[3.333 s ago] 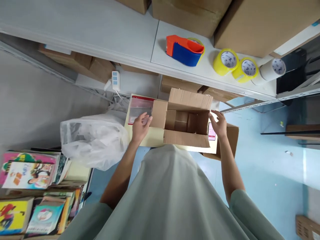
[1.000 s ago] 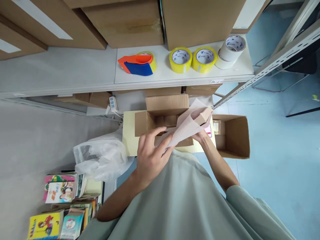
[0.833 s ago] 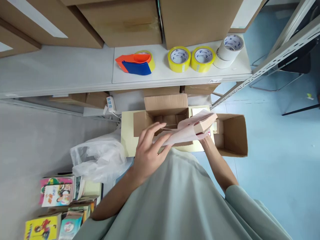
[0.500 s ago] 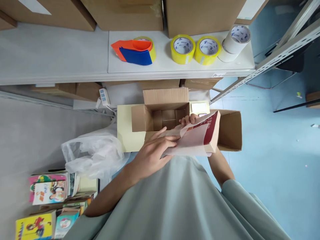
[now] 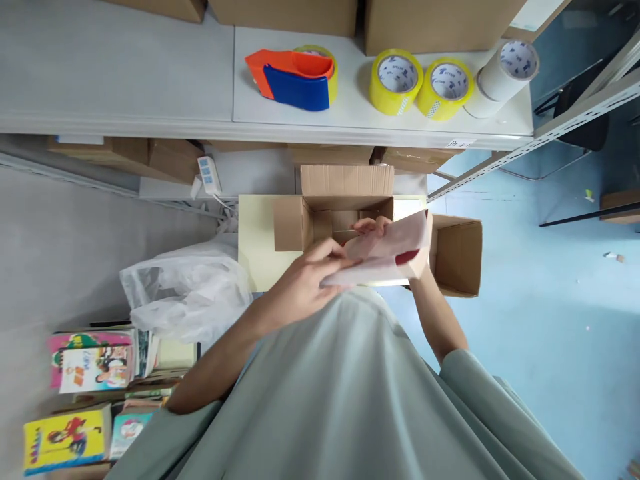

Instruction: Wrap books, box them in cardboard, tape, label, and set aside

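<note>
I hold a thick book with a red spine inside a thin translucent bag (image 5: 387, 253) just above an open cardboard box (image 5: 340, 207). My left hand (image 5: 305, 283) pinches the bag's loose near end, fingers closed on it. My right hand (image 5: 373, 227) is mostly hidden behind the book; its fingertips curl over the far edge and grip it. The box stands with its flaps up on a pale yellow board (image 5: 257, 233), and its inside looks empty.
A second open cardboard box (image 5: 457, 257) lies to the right on the blue floor. A white plastic bag (image 5: 185, 290) and stacks of colourful books (image 5: 90, 363) sit to the left. The white shelf (image 5: 125, 80) carries an orange-blue tape dispenser (image 5: 295, 77), yellow tape rolls (image 5: 420, 87) and large boxes.
Both hands left the box flaps and took up the bagged book. Over the last second the book tilted and moved slightly toward the box opening; my left hand closed on the bag's end.
</note>
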### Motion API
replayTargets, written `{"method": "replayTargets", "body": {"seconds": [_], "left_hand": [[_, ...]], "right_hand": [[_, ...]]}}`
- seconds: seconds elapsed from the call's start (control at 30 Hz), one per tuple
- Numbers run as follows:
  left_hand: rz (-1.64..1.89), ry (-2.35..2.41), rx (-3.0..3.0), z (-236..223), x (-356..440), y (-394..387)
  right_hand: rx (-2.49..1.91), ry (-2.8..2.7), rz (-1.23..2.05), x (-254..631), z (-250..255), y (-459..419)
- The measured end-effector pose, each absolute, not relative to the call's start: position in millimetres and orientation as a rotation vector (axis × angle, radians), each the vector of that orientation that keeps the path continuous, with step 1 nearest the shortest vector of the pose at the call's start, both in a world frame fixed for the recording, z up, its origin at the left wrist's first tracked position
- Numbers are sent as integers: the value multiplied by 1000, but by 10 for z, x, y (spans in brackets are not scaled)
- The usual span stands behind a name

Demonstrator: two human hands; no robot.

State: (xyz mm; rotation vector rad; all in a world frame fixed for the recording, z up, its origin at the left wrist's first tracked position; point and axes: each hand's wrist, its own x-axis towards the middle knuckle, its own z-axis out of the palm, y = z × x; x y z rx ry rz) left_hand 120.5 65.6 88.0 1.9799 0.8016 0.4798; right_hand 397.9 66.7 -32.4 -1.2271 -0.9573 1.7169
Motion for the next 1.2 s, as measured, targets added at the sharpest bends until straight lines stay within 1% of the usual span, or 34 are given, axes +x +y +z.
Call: {"method": "replayTargets", "body": {"seconds": [0.07, 0.13, 0.2, 0.3, 0.33, 0.4, 0.5, 0.6, 0.67, 0.73, 0.87, 1.07, 1.2], "left_hand": [[527, 856, 1990, 774, 1201, 867], [491, 927, 1973, 630, 1224, 1098], [406, 1016, 1953, 479, 1281, 1320], [371, 1046, 1970, 299, 1424, 1579], [364, 1027, 1979, 252, 1481, 1643], [322, 979, 1998, 162, 1595, 1749], [232, 951, 2028, -16, 1749, 1887], [120, 957, 2052, -258, 1852, 1998], [48, 961, 2068, -427, 1880, 2030], [23, 981, 2095, -581, 1872, 2028], [-13, 1005, 2113, -834, 1786, 2029], [-55, 981, 1969, -1158, 1765, 2056], [-50, 1072, 1915, -1296, 1809, 1965]], "right_hand": [[-1175, -925, 1764, 4060, -378, 732], [-1272, -955, 1702, 4238, -381, 785], [-1436, -1059, 1508, 4478, -280, 816], [-1597, -1315, 1064, 4733, 63, 845], [-1615, -1420, 926, 4736, 191, 859], [-1577, -1661, 797, 4595, 379, 903], [-1541, -2057, 791, 4163, 372, 1009], [-1807, -2280, 776, 3835, 97, 1139], [-1947, -2419, 783, 3783, -105, 1216], [-1998, -2519, 793, 3826, -266, 1280], [-1980, -2596, 871, 3937, -491, 1406], [-1944, -2661, 1160, 3926, -819, 1588], [-2021, -2660, 1183, 3891, -1011, 1598]]}}
